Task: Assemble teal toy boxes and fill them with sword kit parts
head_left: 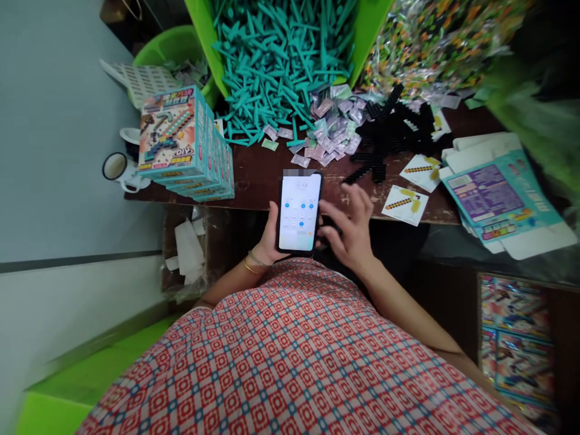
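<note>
A phone (299,211) with a lit screen showing blue round icons is upright in my left hand (270,237), whose fingers wrap round its back and reach its right edge. My right hand (351,226) hovers just right of the phone, fingers apart and slightly bent, holding nothing. Beyond the hands, on the dark red table (254,175), lie small plastic sachets (335,130) and black toy parts (399,130). Two instruction cards (405,205) showing a yellow and black pickaxe are to the right of my right hand.
Stacked DIY boxes (170,136) stand at the left beside a white enamel mug (118,169). A green bin (206,42) of teal parts (281,60) is at the back. Flattened cartons (502,193) lie at the right, below bagged colourful pieces (430,48). Another box (516,344) is lower right.
</note>
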`<control>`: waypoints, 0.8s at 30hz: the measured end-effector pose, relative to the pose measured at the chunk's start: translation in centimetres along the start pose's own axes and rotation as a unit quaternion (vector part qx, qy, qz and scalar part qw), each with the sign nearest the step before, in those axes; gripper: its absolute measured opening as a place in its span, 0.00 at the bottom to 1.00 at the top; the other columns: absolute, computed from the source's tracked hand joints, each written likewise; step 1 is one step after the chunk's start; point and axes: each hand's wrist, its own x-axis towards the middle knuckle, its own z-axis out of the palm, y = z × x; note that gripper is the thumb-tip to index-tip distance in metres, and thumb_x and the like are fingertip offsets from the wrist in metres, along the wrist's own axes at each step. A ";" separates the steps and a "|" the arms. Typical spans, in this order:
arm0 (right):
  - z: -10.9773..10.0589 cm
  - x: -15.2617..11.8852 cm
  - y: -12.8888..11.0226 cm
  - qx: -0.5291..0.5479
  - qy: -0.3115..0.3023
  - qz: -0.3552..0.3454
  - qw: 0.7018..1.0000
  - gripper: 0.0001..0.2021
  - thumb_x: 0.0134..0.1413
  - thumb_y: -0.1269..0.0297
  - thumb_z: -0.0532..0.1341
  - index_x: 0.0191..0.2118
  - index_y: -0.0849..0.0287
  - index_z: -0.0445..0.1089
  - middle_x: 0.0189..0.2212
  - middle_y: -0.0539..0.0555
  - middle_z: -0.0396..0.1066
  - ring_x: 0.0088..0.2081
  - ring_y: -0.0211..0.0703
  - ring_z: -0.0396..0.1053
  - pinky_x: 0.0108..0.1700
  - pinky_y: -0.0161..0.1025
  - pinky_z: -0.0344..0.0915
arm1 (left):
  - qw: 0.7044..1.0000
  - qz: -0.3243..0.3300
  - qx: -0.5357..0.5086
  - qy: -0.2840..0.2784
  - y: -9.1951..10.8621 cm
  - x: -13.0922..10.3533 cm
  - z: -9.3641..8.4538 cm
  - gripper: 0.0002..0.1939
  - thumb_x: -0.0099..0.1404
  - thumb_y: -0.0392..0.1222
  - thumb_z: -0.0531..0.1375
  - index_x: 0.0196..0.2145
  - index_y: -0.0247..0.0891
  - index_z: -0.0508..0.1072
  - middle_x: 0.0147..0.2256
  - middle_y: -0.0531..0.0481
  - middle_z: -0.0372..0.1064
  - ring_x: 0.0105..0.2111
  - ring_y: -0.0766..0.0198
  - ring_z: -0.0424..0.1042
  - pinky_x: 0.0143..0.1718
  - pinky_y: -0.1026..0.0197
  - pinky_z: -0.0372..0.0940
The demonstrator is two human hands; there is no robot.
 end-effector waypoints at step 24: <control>2.5 -0.2 -2.2 0.308 -0.090 0.268 0.909 0.50 0.55 0.44 0.71 0.77 0.44 0.48 0.67 0.58 0.65 0.54 0.54 0.74 0.57 0.57 0.75 | 1.000 -0.008 0.005 0.014 -0.1 0.5 0.8 0.36 0.79 0.65 0.42 0.67 0.38 0.71 0.55 0.37 0.79 0.57 0.46 0.77 0.64 0.44 0.66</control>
